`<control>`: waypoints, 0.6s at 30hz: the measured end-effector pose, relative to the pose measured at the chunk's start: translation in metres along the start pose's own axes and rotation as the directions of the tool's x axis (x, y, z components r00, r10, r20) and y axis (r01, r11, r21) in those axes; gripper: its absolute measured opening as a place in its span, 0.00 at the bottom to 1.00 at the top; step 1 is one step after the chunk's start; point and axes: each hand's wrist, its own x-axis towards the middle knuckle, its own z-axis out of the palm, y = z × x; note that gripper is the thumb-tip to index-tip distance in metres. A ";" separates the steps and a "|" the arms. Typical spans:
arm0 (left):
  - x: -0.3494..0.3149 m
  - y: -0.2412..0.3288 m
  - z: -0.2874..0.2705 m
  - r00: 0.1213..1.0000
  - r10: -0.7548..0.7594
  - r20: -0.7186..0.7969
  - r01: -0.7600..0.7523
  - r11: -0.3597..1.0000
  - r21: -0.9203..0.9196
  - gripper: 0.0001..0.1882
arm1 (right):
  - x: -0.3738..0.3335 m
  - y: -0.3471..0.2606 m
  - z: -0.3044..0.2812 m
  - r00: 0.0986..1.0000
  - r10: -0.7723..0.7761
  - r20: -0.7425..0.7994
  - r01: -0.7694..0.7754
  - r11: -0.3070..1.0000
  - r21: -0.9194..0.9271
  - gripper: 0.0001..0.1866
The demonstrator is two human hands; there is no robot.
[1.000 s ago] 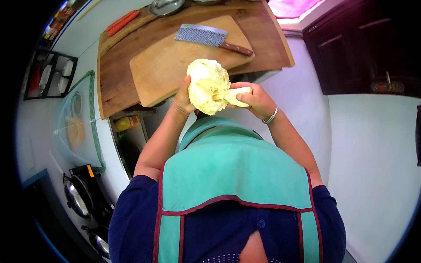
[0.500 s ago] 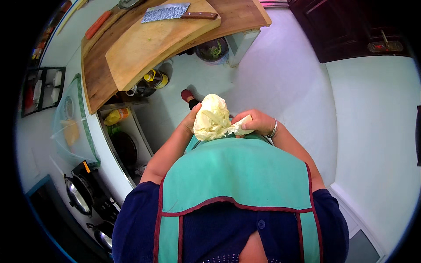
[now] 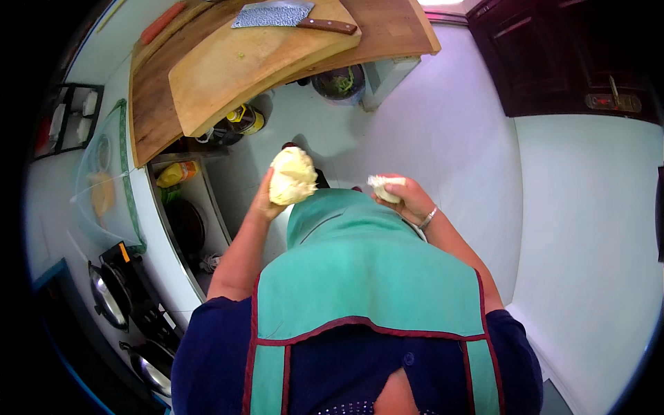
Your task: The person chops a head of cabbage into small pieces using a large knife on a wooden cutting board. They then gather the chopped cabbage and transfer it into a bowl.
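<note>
A pale yellow cabbage (image 3: pixel 293 176) with crinkled leaves rests in my left hand (image 3: pixel 265 200), whose fingers wrap round its outer side. To its right, my right hand (image 3: pixel 412 200) is closed on a whitish chunk of cabbage stem (image 3: pixel 386 187) with a ragged end. The two pieces are apart, held in the air in front of my green apron (image 3: pixel 373 277).
Ahead on the left, a wooden counter (image 3: pixel 394 31) bears a thick cutting board (image 3: pixel 235 72), a cleaver (image 3: pixel 273 14) and an orange-red carrot-like thing (image 3: pixel 163 23). Beneath stand a yellow-capped bottle (image 3: pixel 245 120) and a bin (image 3: pixel 339 86) with green scraps. Pans (image 3: pixel 107 297) hang at left.
The stem chunk has come away from the cabbage. My left hand has moved left with the cabbage, my right hand slightly right with the chunk, leaving a gap between them.
</note>
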 end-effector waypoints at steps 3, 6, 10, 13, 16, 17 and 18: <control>0.044 -0.012 0.011 0.999 -0.006 -0.049 0.005 1.000 -0.027 0.33 | 0.068 -0.008 -0.010 0.996 -0.060 -0.066 0.068 0.988 0.140 0.20; 0.090 0.003 0.048 0.994 0.065 -0.086 -0.064 0.998 0.015 0.31 | 0.149 -0.055 -0.008 0.955 -0.138 -0.261 0.196 0.958 0.210 0.27; 0.138 0.034 0.068 0.932 0.091 -0.351 -0.091 0.996 0.019 0.26 | 0.187 -0.080 0.010 0.926 -0.078 -0.370 0.069 0.997 -0.039 0.34; 0.117 0.043 0.059 0.933 0.083 -0.350 0.003 0.971 0.239 0.27 | 0.155 -0.063 0.045 0.975 -0.025 -0.221 -0.033 0.966 -0.255 0.35; 0.064 0.051 0.094 0.946 0.174 -0.274 -0.068 0.932 0.357 0.25 | 0.127 -0.060 0.076 1.000 -0.005 -0.018 -0.002 0.931 -0.366 0.32; 0.053 0.063 0.099 0.942 0.209 -0.264 -0.107 0.930 0.352 0.26 | 0.122 -0.064 0.090 0.999 -0.036 0.021 0.042 0.916 -0.399 0.31; 0.044 0.073 0.100 0.937 0.240 -0.253 -0.144 0.927 0.348 0.26 | 0.121 -0.070 0.103 0.996 -0.067 0.059 0.085 0.900 -0.428 0.30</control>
